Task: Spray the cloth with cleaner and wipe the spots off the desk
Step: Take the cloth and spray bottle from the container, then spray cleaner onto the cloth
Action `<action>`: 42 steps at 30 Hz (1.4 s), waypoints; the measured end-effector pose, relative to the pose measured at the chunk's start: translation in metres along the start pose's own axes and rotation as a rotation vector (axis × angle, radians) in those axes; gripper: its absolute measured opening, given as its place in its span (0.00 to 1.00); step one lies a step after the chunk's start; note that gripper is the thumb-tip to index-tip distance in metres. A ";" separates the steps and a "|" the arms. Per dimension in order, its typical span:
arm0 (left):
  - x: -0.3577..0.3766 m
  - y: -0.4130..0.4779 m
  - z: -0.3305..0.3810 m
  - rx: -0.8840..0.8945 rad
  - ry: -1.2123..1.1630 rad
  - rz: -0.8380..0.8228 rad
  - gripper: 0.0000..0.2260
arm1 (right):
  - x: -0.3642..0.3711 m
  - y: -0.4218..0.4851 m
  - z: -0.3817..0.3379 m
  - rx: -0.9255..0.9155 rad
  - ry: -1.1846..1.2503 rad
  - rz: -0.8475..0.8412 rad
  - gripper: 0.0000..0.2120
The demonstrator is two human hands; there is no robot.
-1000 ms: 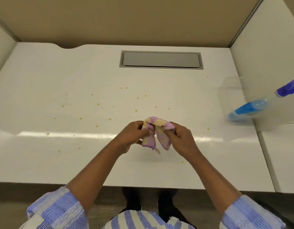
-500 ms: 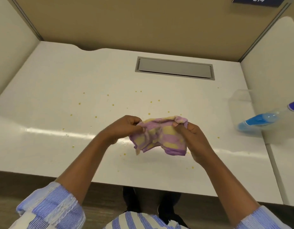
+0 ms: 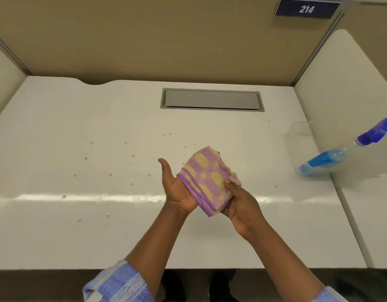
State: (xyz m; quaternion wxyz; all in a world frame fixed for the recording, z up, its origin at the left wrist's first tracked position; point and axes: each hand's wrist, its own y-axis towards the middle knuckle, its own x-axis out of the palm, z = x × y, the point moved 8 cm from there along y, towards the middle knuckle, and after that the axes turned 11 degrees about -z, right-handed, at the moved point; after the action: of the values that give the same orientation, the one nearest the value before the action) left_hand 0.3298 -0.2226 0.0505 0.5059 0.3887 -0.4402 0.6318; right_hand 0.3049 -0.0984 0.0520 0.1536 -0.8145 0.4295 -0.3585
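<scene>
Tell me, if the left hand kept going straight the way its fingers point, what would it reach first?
The left hand lies palm-up under the folded cloth, its fingers hidden beneath it and apparently pointing away toward the desk's back. Past the cloth, probably bare desk with small yellow spots, then the grey cable hatch; depth is uncertain.

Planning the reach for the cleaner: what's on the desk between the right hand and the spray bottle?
Head view: nearly bare white desk between the right hand and the spray bottle; only one small yellow spot.
</scene>
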 end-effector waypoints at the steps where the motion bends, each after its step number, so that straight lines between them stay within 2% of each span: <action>1: -0.002 0.006 -0.006 -0.030 -0.005 -0.012 0.53 | -0.008 -0.001 -0.001 0.005 -0.028 0.010 0.13; 4: 0.005 0.024 -0.018 -0.045 0.002 -0.055 0.53 | -0.027 -0.003 -0.005 0.024 -0.058 0.006 0.16; 8: 0.046 0.043 -0.034 -0.079 -0.038 -0.247 0.56 | -0.037 -0.006 -0.017 0.026 0.051 -0.102 0.16; 10: 0.061 0.055 -0.043 -0.082 -0.012 -0.291 0.56 | -0.040 -0.008 -0.025 0.027 0.093 -0.158 0.19; 13: 0.066 0.076 -0.060 -0.108 0.059 -0.299 0.59 | -0.054 -0.007 -0.031 0.056 0.036 -0.150 0.19; 17: 0.053 0.098 -0.075 -0.139 0.117 -0.231 0.58 | -0.086 -0.006 -0.040 0.082 -0.014 -0.099 0.18; 19: 0.051 0.106 -0.078 -0.136 0.135 -0.218 0.57 | -0.102 -0.005 -0.049 0.093 -0.162 -0.090 0.16; 22: 0.051 0.119 -0.078 -0.121 0.153 -0.195 0.56 | -0.141 -0.002 -0.073 0.067 -0.398 0.046 0.14; 27: 0.043 0.138 -0.074 -0.099 0.243 -0.106 0.54 | -0.232 -0.004 -0.132 -0.164 -0.402 0.445 0.09; 32: 0.041 0.151 -0.077 -0.110 0.284 -0.077 0.55 | -0.278 -0.024 -0.192 -0.333 -0.688 0.910 0.24; 36: 0.041 0.158 -0.078 -0.139 0.326 -0.096 0.54 | -0.283 -0.016 -0.216 -0.437 -0.744 0.982 0.41; 38: 0.040 0.161 -0.076 -0.144 0.338 -0.106 0.54 | -0.283 -0.009 -0.226 -0.482 -0.758 0.992 0.44; 42: 0.037 0.163 -0.071 -0.154 0.316 -0.115 0.53 | -0.283 0.006 -0.248 -0.616 -0.681 0.973 0.42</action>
State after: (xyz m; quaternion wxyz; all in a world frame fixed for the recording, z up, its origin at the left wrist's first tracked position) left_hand 0.1596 -0.1606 0.0366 0.6322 0.2692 -0.3795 0.6196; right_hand 0.0180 0.1414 0.0935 0.1851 -0.6024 0.7581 0.1677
